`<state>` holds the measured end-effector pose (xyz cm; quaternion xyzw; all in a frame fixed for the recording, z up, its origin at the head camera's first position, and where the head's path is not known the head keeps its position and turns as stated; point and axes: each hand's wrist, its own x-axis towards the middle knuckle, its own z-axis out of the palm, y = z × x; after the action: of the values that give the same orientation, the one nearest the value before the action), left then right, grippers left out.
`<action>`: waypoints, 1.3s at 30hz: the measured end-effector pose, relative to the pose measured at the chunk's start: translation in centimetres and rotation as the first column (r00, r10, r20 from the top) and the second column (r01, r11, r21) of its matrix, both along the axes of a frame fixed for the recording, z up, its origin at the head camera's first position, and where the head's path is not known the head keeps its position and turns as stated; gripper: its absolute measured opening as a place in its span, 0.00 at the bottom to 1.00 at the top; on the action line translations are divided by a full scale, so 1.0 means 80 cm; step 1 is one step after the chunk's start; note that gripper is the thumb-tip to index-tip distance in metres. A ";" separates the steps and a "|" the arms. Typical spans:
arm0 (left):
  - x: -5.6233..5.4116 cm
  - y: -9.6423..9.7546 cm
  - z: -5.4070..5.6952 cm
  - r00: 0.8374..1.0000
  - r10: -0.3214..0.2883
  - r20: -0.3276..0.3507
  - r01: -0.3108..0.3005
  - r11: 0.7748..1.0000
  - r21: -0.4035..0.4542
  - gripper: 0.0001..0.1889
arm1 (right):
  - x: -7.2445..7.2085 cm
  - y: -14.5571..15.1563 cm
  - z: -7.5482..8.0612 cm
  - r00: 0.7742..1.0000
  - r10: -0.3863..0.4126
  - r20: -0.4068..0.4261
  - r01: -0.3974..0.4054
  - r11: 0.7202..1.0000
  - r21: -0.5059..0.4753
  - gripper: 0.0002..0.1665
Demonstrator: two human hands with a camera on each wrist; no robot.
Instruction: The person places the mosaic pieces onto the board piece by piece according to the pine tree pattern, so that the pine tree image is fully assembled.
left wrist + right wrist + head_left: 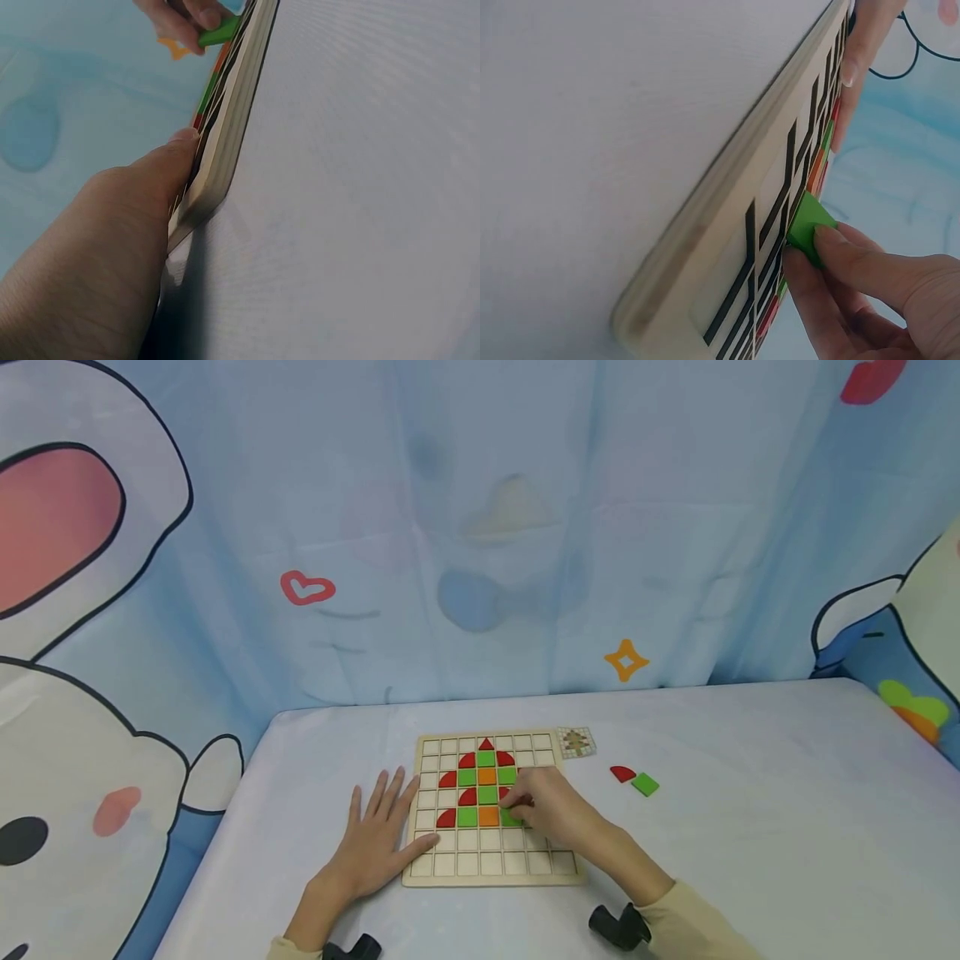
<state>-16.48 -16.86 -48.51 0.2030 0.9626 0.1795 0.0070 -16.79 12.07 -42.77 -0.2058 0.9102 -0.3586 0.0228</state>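
A wooden grid board (495,864) lies on the table, with red, green and orange pieces forming a tree shape in its cells. My right hand (551,802) pinches a green square tile (808,225) between thumb and fingers, tilted at a cell right of an orange square (488,817). Flat on the table, my left hand (378,839) lies with fingers spread at the board's left side. Its thumb (176,154) rests on the board's edge. The right hand hides some of the cells on the board's right side.
Right of the board lie a red quarter-round piece (622,773) and a green square (645,784). A small pattern card (577,742) showing a tree sits by the board's upper right corner. A blue printed curtain (487,568) hangs behind the white-covered table (750,827).
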 end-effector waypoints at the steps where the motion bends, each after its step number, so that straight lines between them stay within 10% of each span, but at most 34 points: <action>1: 0.000 0.000 0.001 1.000 -0.001 0.002 0.001 1.000 0.004 0.47 | 0.000 -0.002 0.001 1.000 -0.010 0.007 0.010 1.000 0.008 0.09; 39: 0.002 0.001 0.005 1.000 -0.005 0.023 0.005 1.000 0.009 0.47 | 0.003 -0.019 0.000 0.990 0.014 -0.137 0.019 0.972 0.236 0.06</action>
<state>-16.32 -16.80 -48.13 0.2035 0.9611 0.1861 0.0176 -16.59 10.53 -42.76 -0.2248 0.9461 -0.2325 -0.0163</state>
